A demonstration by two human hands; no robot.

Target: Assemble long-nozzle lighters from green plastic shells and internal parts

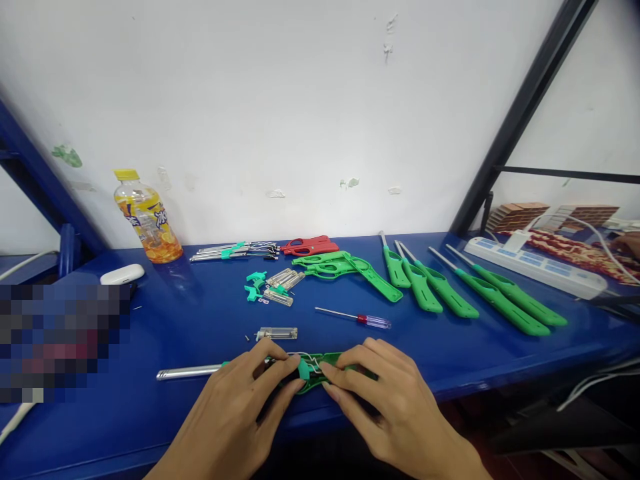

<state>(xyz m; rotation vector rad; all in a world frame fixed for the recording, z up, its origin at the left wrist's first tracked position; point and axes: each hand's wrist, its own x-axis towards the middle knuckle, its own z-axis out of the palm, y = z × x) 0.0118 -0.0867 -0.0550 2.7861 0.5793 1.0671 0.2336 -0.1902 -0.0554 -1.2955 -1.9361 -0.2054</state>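
An opened green lighter shell [330,359] lies near the table's front edge, partly covered by both hands. A silver metal tube [187,373] sticks out to the left from it. My left hand [245,393] pinches a small teal trigger piece [303,369] over the shell. The fingertips of my right hand [385,393] are pressed together on thin wire inside the shell, just right of the trigger piece. Behind the hands lies a clear fuel tank [278,333], and a screwdriver [367,321] rests farther right.
Green lighters [450,293] lie at the right, before a power strip [537,265]. Green shell halves [345,265], red shells [307,246], metal tubes [220,251], teal pieces [255,285] and clear tanks [280,287] lie behind. A bottle [150,220] and white case [122,274] stand left.
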